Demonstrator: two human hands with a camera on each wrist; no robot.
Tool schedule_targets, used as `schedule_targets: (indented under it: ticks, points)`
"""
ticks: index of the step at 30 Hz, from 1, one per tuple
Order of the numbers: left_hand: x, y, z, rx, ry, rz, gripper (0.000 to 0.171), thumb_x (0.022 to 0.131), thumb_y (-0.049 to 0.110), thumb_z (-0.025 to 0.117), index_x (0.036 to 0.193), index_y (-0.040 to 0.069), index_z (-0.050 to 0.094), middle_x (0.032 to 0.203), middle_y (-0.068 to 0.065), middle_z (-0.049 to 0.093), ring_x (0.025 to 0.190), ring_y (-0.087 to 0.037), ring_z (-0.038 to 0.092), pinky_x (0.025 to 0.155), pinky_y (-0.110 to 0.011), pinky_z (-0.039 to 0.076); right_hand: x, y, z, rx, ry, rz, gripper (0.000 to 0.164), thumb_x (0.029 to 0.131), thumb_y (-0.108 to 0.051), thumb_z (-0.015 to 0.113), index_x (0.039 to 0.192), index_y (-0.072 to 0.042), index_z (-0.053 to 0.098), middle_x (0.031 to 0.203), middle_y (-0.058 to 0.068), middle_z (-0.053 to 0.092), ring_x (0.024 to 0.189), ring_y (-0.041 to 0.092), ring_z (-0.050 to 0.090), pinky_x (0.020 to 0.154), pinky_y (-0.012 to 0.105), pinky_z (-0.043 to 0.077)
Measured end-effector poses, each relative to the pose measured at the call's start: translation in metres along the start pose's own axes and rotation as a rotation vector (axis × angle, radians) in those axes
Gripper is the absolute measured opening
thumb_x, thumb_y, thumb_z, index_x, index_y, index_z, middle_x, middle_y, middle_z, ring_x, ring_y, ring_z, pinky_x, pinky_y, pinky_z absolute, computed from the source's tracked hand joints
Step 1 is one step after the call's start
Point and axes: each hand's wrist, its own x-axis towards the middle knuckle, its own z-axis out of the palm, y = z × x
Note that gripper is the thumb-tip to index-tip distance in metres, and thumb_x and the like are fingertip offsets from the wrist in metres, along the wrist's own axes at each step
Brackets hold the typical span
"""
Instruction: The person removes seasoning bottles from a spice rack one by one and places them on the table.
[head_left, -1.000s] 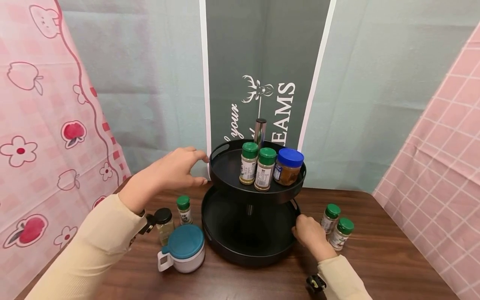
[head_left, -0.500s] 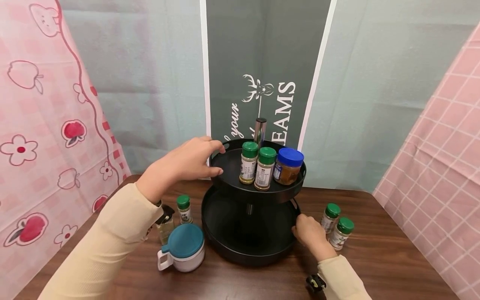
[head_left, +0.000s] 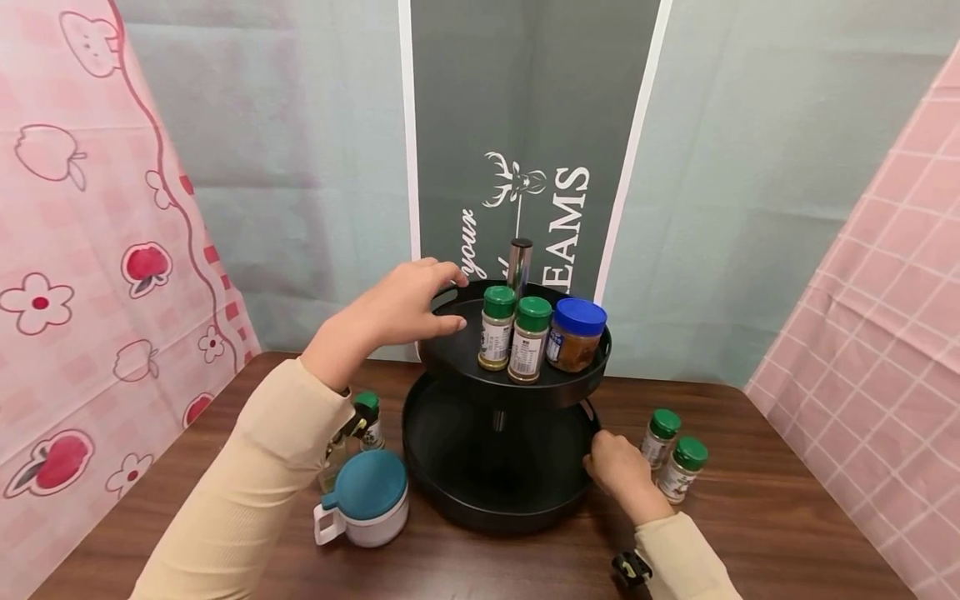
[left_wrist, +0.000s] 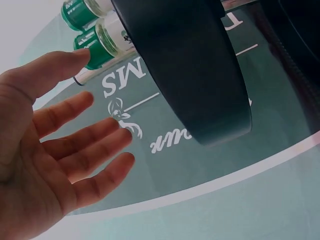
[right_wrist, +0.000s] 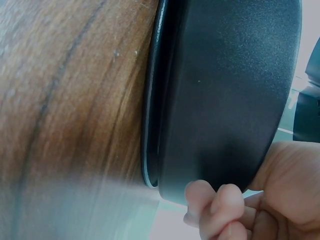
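Observation:
A black two-tier tray stand (head_left: 495,475) stands on the table. My left hand (head_left: 397,304) hovers over the left rim of its upper tier (head_left: 463,348), fingers spread and holding nothing. Ahead of its thumb, two green-capped spice jars (head_left: 495,340) and a blue-lidded jar (head_left: 576,346) of brown contents stand on that tier. The left wrist view has the open palm beside the dark rim (left_wrist: 195,80), the green caps (left_wrist: 95,47) just past the thumb. My right hand (head_left: 618,467) grips the lower tier's right rim, its fingers (right_wrist: 227,200) curled against the outer wall (right_wrist: 230,100).
Left of the stand are a white handled pot (head_left: 371,504) with a teal lid, a green-capped jar (head_left: 367,401) and another jar (head_left: 332,467), both partly hidden by my left wrist. Two green-capped jars (head_left: 678,475) stand right of my right hand. Cloth hangs behind the wooden table (head_left: 757,500).
My left hand has moved right, from outside the upper tier to over its left rim, nearer the green-capped jars. My right hand keeps its place on the lower rim.

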Motion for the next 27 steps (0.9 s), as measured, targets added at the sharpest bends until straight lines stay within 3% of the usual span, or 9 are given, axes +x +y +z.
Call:
schedule_targets:
  ticks: [7, 15, 21, 27]
  points:
    - [0.007, -0.006, 0.007, -0.035, 0.053, 0.021, 0.049, 0.082, 0.024, 0.07, 0.126, 0.009, 0.054, 0.116, -0.012, 0.056, 0.103, -0.025, 0.051, 0.087, -0.042, 0.04, 0.0, -0.002, 0.0, -0.007, -0.005, 0.011, 0.016, 0.086, -0.008, 0.059, 0.072, -0.001, 0.056, 0.065, 0.015, 0.053, 0.051, 0.026, 0.051, 0.046, 0.039, 0.04]
    - [0.014, 0.0, 0.016, -0.054, 0.041, 0.035, 0.055, 0.082, 0.025, 0.07, 0.131, 0.01, 0.05, 0.121, -0.01, 0.054, 0.11, -0.024, 0.049, 0.091, -0.04, 0.039, -0.001, -0.003, 0.001, -0.004, 0.005, 0.005, 0.015, 0.085, -0.007, 0.059, 0.071, -0.002, 0.056, 0.065, 0.016, 0.052, 0.052, 0.027, 0.051, 0.047, 0.039, 0.04]
    - [0.017, 0.003, 0.022, -0.095, 0.009, 0.053, 0.066, 0.082, 0.023, 0.069, 0.141, 0.015, 0.04, 0.131, -0.009, 0.049, 0.119, -0.025, 0.044, 0.096, -0.043, 0.036, -0.002, -0.003, 0.002, 0.001, 0.0, 0.002, 0.019, 0.085, -0.007, 0.059, 0.067, -0.004, 0.054, 0.061, 0.012, 0.049, 0.049, 0.025, 0.049, 0.046, 0.037, 0.039]
    - [0.02, 0.007, 0.029, -0.128, -0.001, 0.057, 0.063, 0.083, 0.02, 0.069, 0.14, 0.014, 0.042, 0.125, -0.009, 0.051, 0.113, -0.024, 0.046, 0.092, -0.041, 0.039, -0.001, -0.003, 0.001, -0.006, 0.0, 0.005, 0.02, 0.085, -0.007, 0.058, 0.066, -0.004, 0.053, 0.06, 0.012, 0.048, 0.049, 0.025, 0.048, 0.045, 0.037, 0.038]
